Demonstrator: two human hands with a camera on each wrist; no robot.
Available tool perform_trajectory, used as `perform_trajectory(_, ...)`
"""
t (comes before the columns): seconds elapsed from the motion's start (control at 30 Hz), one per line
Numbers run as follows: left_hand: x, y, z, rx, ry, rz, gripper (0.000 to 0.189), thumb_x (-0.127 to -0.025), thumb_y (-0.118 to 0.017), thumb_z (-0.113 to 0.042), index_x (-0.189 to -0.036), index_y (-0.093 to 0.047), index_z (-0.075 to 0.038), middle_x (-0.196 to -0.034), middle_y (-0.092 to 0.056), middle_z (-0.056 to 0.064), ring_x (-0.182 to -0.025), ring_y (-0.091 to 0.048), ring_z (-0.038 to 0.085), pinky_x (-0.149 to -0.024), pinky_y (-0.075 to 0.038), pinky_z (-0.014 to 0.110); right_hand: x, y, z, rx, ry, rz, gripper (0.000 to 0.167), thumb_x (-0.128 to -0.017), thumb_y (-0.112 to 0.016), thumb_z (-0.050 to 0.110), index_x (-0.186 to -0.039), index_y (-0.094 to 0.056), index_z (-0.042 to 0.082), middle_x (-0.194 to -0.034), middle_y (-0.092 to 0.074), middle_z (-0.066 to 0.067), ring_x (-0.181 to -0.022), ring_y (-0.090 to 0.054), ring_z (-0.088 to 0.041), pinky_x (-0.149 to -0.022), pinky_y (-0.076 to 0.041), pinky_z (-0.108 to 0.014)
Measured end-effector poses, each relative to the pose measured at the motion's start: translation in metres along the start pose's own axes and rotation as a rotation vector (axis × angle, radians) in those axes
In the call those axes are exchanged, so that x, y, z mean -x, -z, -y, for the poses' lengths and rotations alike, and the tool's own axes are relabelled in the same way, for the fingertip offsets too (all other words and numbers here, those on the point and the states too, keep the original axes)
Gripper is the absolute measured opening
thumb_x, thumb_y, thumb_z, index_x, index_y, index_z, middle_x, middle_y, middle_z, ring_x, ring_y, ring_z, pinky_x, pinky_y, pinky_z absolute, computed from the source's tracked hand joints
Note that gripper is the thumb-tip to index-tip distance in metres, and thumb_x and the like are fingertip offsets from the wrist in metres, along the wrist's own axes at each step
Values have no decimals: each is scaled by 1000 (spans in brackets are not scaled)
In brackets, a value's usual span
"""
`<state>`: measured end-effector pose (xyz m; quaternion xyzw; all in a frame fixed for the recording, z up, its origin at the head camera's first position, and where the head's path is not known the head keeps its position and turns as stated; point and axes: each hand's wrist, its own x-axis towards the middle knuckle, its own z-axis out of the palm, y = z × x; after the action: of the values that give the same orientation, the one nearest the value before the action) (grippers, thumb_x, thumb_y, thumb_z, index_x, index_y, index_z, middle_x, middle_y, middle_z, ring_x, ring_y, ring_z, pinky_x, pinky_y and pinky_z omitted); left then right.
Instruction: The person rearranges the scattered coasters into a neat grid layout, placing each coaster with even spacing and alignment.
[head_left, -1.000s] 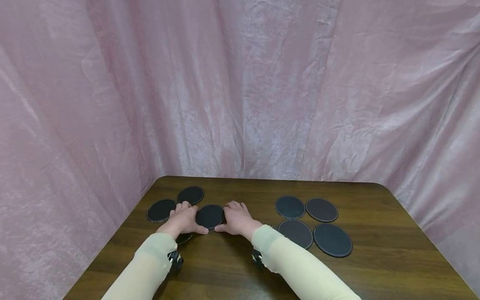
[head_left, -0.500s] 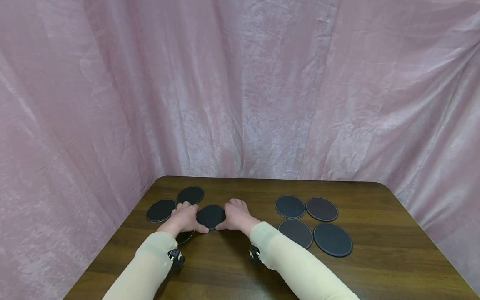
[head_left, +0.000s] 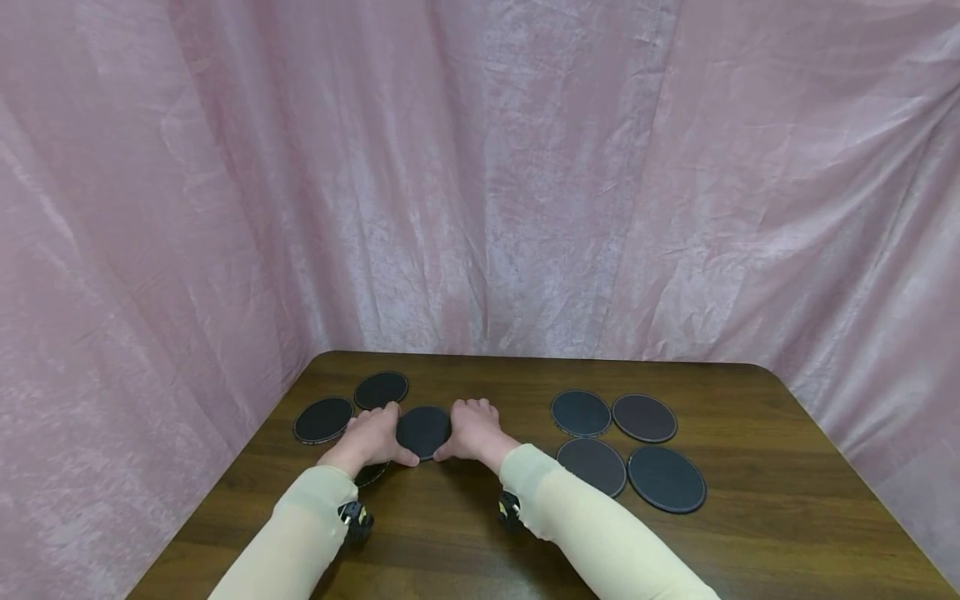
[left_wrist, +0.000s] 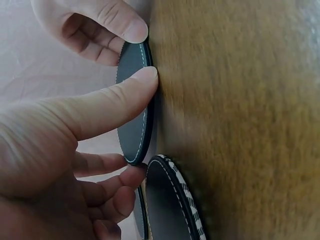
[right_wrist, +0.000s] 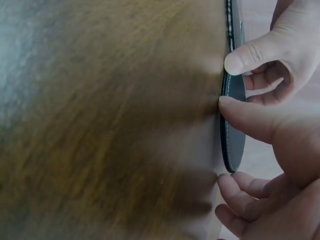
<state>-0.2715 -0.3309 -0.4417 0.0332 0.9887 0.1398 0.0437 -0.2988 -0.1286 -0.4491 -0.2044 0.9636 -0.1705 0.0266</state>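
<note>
Left hand and right hand grip a black coaster between them in the head view; it has edged slightly rightward within the past second, apparently a small adjustment under a two-handed hold. From the left wrist, the thumb presses its near rim, a check-edged coaster just beside the fingers. At the right wrist, the other thumb holds that rim; whether the wooden table supports it is unclear.
</note>
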Motion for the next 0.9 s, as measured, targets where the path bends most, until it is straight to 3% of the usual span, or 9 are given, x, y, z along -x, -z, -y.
perform_trajectory(0.43,1,-6,-4,66,-25,-47,96,-76,-104,-39,-146,-56,6,-129,-69,26,-119,-64,47,-107,-47,65,2,0,-7,-51,-16,-15,68,-78,-103,42,-123,-69,4,-114,-74,-15,-108,-56,-34,-113,-41,-55)
perform_trajectory(0.63,-3,-7,-13,82,-42,-60,95,-77,-104,-39,-145,-56,7,-128,-68,26,-118,-63,46,-106,-47,64,8,7,-17,-82,-7,-21,68,-79,-103,40,-126,-69,4,-115,-74,-15,-109,-56,-35,-115,-40,-56)
perform_trajectory(0.9,-3,-10,-31,99,-64,-93,92,-77,-103,-40,-143,-59,6,-126,-68,25,-118,-63,48,-104,-47,66,15,20,-35,-106,18,-39,70,-81,-102,36,-132,-69,1,-121,-75,-16,-110,-57,-37,-107,-45,-52)
